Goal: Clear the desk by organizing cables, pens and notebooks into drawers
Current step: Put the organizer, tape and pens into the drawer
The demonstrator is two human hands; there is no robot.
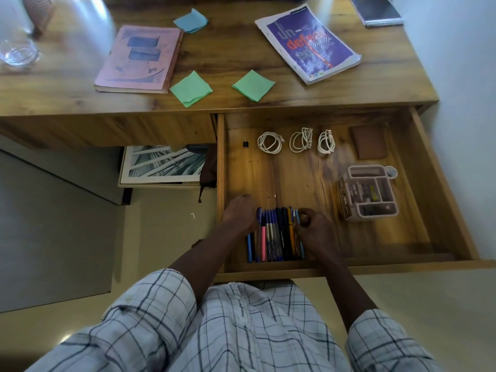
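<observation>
We look down into the open drawer [442, 183] on the right side of the desk [228, 57]. A row of pens [276, 234] lies side by side against the drawer's front edge, toward its left corner, all pointing front to back. Our left hand [240, 214] rests at the left end of the row, fingers curled down and touching the outermost pens; we cannot tell whether it grips any. Our right hand [312, 229] sits at the right end, fingers narrowed in a pinch on the last pen there.

Along the drawer's back edge lie 3 coiled white cables [296, 142], each apart from the next, with a small black adapter [245, 144] toward the back left corner and a brown wallet-like pad [369, 142] toward the back right corner. A pink compartment organizer [370, 191] stands near the drawer's right edge, well apart from the pens.

On the desk top, a pink notebook [139, 59] lies toward the left, a purple-covered notebook [308, 42] toward the right, and a dark spiral notebook [375, 9] at the back right corner. 2 green sticky notes [252, 84] sit near the front edge, 1 of them just beside the pink notebook's corner, and a blue sticky note [190, 20] lies further back. A clear glass [17, 53] stands at the left edge.
</observation>
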